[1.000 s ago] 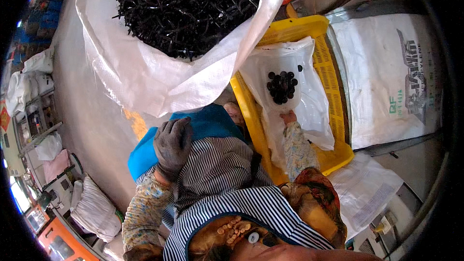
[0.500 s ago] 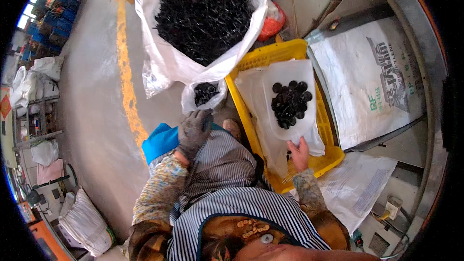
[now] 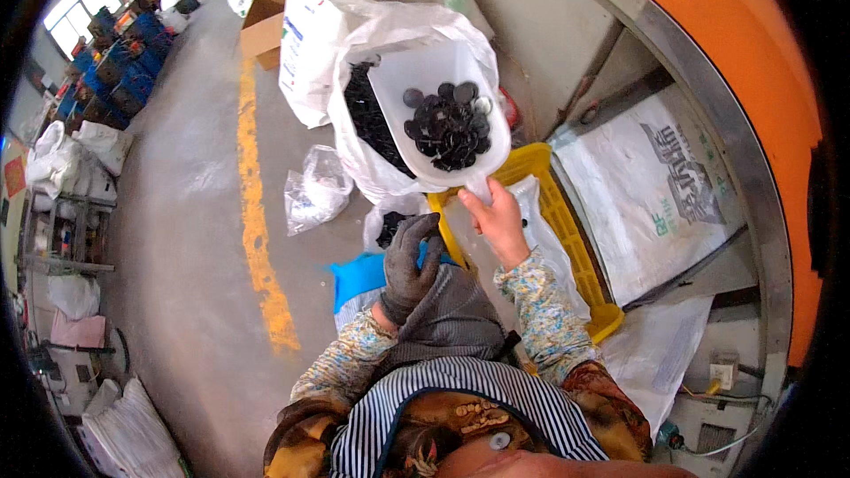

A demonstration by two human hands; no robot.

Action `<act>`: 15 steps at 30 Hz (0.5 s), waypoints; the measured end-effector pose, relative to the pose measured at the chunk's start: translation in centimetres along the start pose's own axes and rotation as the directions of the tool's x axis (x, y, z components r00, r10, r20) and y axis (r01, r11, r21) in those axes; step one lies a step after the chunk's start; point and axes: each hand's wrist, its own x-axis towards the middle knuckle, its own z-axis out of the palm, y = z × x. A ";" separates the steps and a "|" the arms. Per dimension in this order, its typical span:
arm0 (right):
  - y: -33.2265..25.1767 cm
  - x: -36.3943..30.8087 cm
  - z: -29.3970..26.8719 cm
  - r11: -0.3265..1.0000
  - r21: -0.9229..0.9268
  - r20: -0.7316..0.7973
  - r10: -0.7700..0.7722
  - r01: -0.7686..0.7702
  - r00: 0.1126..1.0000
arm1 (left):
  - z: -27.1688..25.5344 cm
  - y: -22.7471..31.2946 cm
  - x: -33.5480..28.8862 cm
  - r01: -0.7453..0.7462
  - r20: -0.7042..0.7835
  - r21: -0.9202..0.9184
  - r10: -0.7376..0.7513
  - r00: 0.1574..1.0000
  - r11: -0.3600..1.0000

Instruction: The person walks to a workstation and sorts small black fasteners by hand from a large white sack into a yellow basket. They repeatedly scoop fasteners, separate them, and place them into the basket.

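Observation:
My right hand (image 3: 501,227) is closed round the handle of a white plastic scoop (image 3: 403,69). A heap of round black discs (image 3: 445,128) lies in the scoop. It is held over a large white sack (image 3: 354,155) of thin black pieces (image 3: 365,111), hiding much of that sack's mouth. My left hand (image 3: 409,270), in a grey glove, is above my lap with its fingers partly spread and nothing in them. Close beyond its fingertips stands a small clear bag (image 3: 376,217) with black pieces inside.
A yellow basket (image 3: 580,235) lined with white sheeting stands to my right, beside a flat white printed sack (image 3: 633,204). A crumpled clear bag (image 3: 317,193) lies on the floor at left. Farther off is a cardboard box (image 3: 266,26). An orange machine panel (image 3: 726,26) borders the right.
My right hand has carried the loaded scoop from above the yellow basket leftward and away from me, over the large sack. The view has shifted; my left hand stays near my lap.

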 end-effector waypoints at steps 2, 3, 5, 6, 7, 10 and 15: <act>3.3 1.0 2.8 0.993 0.103 0.048 0.056 -0.060 0.997 | -1.0 -0.2 0.5 0.035 -0.037 0.014 -0.034 0.999 0.999; 3.9 1.0 3.9 0.984 0.146 0.073 0.089 -0.099 0.993 | -1.7 -0.1 0.7 0.062 -0.039 0.026 -0.061 0.997 0.998; 4.3 0.6 4.8 0.997 0.042 0.084 0.056 -0.060 0.995 | -1.9 -1.6 0.0 0.129 -0.047 -0.031 -0.131 0.990 0.991; 4.5 0.5 4.8 0.999 -0.012 0.087 0.041 -0.040 0.995 | -2.0 -2.0 -0.3 0.156 -0.044 -0.030 -0.158 0.987 0.987; 5.9 1.1 4.6 0.986 -0.165 0.094 0.046 -0.030 0.995 | -2.3 -2.4 -0.6 0.155 -0.035 -0.030 -0.156 0.987 0.987; 3.5 -0.1 2.6 0.782 -0.618 0.099 -0.022 0.079 0.995 | -2.8 -3.4 -1.2 0.173 -0.032 -0.068 -0.175 0.984 0.983; 0.0 1.3 1.9 0.641 -0.704 0.086 -0.350 0.305 0.933 | -3.2 -2.9 0.6 0.198 -0.059 -0.101 -0.204 0.977 0.975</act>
